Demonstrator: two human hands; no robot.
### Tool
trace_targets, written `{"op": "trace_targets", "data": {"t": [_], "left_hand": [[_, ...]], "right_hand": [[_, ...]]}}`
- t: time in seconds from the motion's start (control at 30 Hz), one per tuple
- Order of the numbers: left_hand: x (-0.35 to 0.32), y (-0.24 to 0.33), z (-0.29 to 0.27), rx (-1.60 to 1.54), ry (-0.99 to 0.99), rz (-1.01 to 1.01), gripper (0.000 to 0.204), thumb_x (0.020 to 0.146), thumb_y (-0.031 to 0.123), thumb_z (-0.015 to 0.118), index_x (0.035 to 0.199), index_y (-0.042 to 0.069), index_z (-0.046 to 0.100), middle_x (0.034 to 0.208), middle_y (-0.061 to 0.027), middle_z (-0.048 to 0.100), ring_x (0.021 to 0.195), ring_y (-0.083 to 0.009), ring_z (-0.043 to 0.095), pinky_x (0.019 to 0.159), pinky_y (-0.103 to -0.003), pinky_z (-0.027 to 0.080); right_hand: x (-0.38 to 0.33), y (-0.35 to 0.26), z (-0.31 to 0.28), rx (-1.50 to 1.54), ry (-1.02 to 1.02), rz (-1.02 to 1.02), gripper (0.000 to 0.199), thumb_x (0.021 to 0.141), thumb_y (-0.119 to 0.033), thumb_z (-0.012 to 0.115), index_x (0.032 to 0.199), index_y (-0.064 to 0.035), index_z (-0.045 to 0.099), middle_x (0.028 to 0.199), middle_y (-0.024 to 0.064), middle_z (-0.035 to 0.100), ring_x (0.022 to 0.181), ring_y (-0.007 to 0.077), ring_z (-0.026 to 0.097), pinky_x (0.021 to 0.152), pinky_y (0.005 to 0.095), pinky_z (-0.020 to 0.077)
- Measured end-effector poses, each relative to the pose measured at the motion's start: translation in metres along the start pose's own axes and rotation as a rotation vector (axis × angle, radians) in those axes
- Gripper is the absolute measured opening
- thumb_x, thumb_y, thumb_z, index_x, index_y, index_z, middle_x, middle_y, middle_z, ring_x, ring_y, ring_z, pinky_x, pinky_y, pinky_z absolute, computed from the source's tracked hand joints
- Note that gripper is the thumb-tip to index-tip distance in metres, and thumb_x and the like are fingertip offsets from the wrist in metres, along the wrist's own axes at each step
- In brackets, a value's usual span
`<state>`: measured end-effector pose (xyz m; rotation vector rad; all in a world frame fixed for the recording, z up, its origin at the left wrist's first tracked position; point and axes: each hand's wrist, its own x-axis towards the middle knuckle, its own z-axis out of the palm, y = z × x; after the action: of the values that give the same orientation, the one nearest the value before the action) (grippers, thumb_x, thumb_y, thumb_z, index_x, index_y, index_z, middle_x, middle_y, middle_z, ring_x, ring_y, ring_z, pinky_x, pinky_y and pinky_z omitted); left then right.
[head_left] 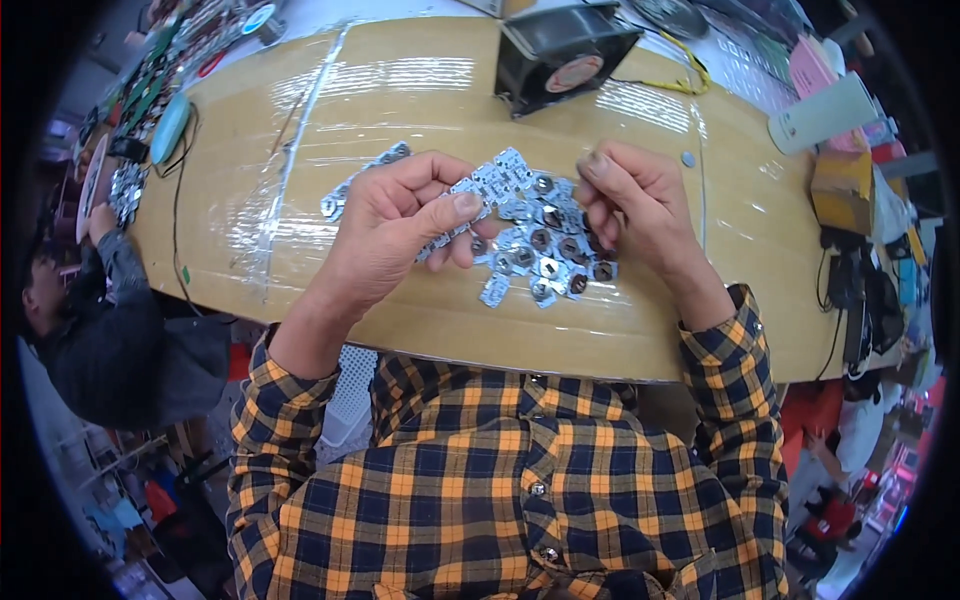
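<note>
A white panel of small circuit boards (495, 182) is gripped between the thumb and fingers of my left hand (405, 215), tilted up toward the right. My right hand (635, 195) is closed just right of the panel, thumb against curled fingers; anything in that pinch is too small or hidden to make out. Below and between both hands lies a loose pile of small separated circuit boards (548, 268), many bearing round dark parts. Behind my left hand, a stack of similar board panels (370, 178) rests on the table, partly covered by the hand.
A black box fan (565, 58) stands at the table's far side, with a yellow cable (690, 70) nearby. A pale green cup (825, 112) and a cardboard box (842, 190) are at right. A teal case (170, 128) lies far left, near a co-worker (100, 310).
</note>
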<state>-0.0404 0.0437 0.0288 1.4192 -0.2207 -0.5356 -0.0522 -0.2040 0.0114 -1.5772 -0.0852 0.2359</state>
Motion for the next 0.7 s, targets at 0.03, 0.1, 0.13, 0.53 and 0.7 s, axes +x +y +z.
{"op": "trace_targets", "data": {"t": [0.03, 0.1, 0.13, 0.53, 0.7], "left_hand": [[0.002, 0.002, 0.002, -0.009, -0.015, -0.007, 0.021, 0.09, 0.013, 0.062, 0.103, -0.003, 0.061, 0.08, -0.0093, 0.069, 0.058, -0.0049, 0.059, 0.048, -0.017, 0.042], [0.009, 0.004, 0.005, 0.048, -0.094, -0.006, 0.018, 0.089, 0.012, 0.063, 0.099, -0.003, 0.063, 0.077, -0.0089, 0.069, 0.055, -0.0042, 0.057, 0.045, -0.016, 0.039], [0.012, 0.003, 0.008, 0.036, -0.108, -0.012, 0.018, 0.089, 0.012, 0.063, 0.099, -0.003, 0.063, 0.077, -0.0089, 0.069, 0.055, -0.0042, 0.057, 0.045, -0.016, 0.039], [0.051, 0.005, 0.011, 0.216, -0.222, -0.05, 0.014, 0.085, 0.014, 0.069, 0.091, 0.001, 0.068, 0.064, -0.0042, 0.064, 0.047, -0.0033, 0.052, 0.041, -0.017, 0.038], [0.065, 0.01, 0.008, -0.074, -0.388, -0.137, 0.017, 0.086, 0.017, 0.069, 0.092, 0.002, 0.069, 0.065, -0.0041, 0.065, 0.046, -0.0048, 0.055, 0.041, -0.017, 0.039]], "right_hand": [[0.0, -0.002, -0.002, -0.01, -0.054, -0.01, 0.031, 0.098, -0.024, 0.05, 0.077, -0.0014, 0.058, 0.059, 0.0003, 0.054, 0.043, 0.0045, 0.046, 0.041, 0.0182, 0.0372], [0.0, -0.003, -0.001, -0.024, -0.064, -0.027, 0.032, 0.098, -0.024, 0.05, 0.077, -0.0015, 0.058, 0.06, 0.0001, 0.054, 0.044, 0.004, 0.047, 0.042, 0.0177, 0.0376], [0.0, -0.004, 0.0, -0.034, -0.089, -0.056, 0.032, 0.098, -0.025, 0.05, 0.078, -0.0015, 0.059, 0.061, -0.0001, 0.055, 0.045, 0.0036, 0.047, 0.043, 0.0173, 0.038], [-0.003, -0.007, -0.004, -0.217, -0.129, -0.047, 0.03, 0.098, -0.025, 0.051, 0.08, -0.0028, 0.06, 0.06, -0.0023, 0.053, 0.047, 0.0008, 0.047, 0.043, 0.0154, 0.0372], [0.001, -0.007, -0.002, 0.726, -0.269, 0.104, 0.032, 0.099, -0.024, 0.048, 0.079, 0.0011, 0.055, 0.058, 0.0033, 0.051, 0.039, 0.0066, 0.043, 0.034, 0.0225, 0.0389]]}}
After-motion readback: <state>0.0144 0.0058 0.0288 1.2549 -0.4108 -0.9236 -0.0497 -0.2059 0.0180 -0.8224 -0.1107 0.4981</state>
